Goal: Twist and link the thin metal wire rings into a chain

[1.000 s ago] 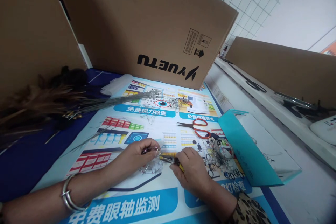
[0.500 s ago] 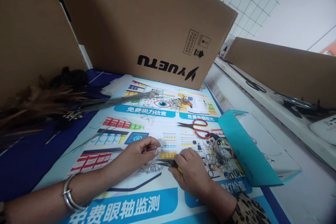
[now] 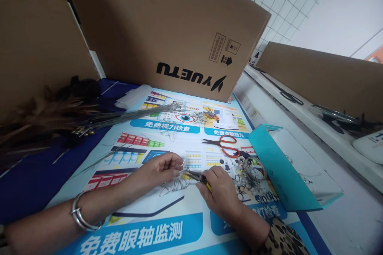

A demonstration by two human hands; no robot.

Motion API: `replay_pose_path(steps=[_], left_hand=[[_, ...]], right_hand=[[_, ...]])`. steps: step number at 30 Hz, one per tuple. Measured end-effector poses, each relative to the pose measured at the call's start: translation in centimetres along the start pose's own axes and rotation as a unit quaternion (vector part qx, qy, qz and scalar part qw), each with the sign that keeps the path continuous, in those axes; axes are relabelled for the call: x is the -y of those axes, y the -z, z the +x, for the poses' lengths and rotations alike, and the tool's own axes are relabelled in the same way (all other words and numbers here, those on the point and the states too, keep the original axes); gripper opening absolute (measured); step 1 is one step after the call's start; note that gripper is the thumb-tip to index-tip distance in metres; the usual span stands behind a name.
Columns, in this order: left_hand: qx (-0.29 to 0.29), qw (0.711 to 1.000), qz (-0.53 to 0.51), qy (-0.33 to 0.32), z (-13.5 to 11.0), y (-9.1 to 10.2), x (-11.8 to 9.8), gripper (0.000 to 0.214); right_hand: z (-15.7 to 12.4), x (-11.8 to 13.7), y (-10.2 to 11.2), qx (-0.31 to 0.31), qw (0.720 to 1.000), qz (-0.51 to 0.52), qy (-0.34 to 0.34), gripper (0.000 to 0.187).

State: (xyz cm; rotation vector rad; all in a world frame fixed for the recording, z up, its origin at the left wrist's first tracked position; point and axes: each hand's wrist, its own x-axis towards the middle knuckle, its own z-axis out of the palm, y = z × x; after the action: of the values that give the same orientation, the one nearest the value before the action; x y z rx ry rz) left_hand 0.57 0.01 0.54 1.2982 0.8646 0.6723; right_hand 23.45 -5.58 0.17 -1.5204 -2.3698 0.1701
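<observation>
My left hand [image 3: 166, 168] is closed in a pinch on a thin piece of wire [image 3: 183, 164] that shows as a fine silvery loop at the fingertips. In my right hand [image 3: 220, 189] are needle-nose pliers [image 3: 206, 181] with yellow handles, their dark jaws pointing left at the wire. The jaw tips lie close to my left fingertips; whether they grip the wire I cannot tell. Beneath my left hand lies a small tangle of bent wire pieces [image 3: 176, 185]. Scissors [image 3: 229, 145] with red handles rest beyond my right hand.
Right of my right hand are a coil of wire [image 3: 254, 167] and several small rings [image 3: 266, 198]. A teal box [image 3: 287, 183] stands at the right. Long thin wires [image 3: 134, 116] and brown feathers [image 3: 38, 119] lie at the left. A large cardboard box [image 3: 167, 28] stands behind.
The pliers have tilted, their jaws swinging up towards my left fingertips. My right hand has shifted slightly to the right, and my left hand has turned a little.
</observation>
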Motion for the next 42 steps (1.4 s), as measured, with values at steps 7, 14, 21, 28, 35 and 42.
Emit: replay_pose_path(steps=[7,14,21,28,35,42], left_hand=[[0.009,1.000,-0.023,0.003,0.2,0.4,-0.4,0.022],[-0.005,0.997,0.062,-0.038,0.3,1.0,-0.4,0.016],[-0.030,0.995,0.058,-0.081,1.1,2.2,1.6,0.020],[-0.076,0.993,0.050,-0.072,1.3,2.2,1.6,0.028],[-0.156,0.982,0.057,-0.090,0.9,2.8,0.5,0.012],[-0.076,0.974,0.185,-0.109,0.9,4.3,0.3,0.015]], right_hand=[[0.1,-0.1,0.0,-0.006,1.000,0.019,-0.003,0.018],[0.2,-0.2,0.1,-0.015,1.000,0.021,-0.011,0.019],[0.5,-0.4,0.1,-0.026,0.999,0.032,-0.019,0.018],[0.5,-0.3,0.1,-0.021,0.999,0.024,-0.022,0.017],[0.7,-0.3,0.3,-0.008,1.000,0.013,-0.025,0.020],[0.7,-0.1,0.5,0.001,1.000,0.007,0.012,0.026]])
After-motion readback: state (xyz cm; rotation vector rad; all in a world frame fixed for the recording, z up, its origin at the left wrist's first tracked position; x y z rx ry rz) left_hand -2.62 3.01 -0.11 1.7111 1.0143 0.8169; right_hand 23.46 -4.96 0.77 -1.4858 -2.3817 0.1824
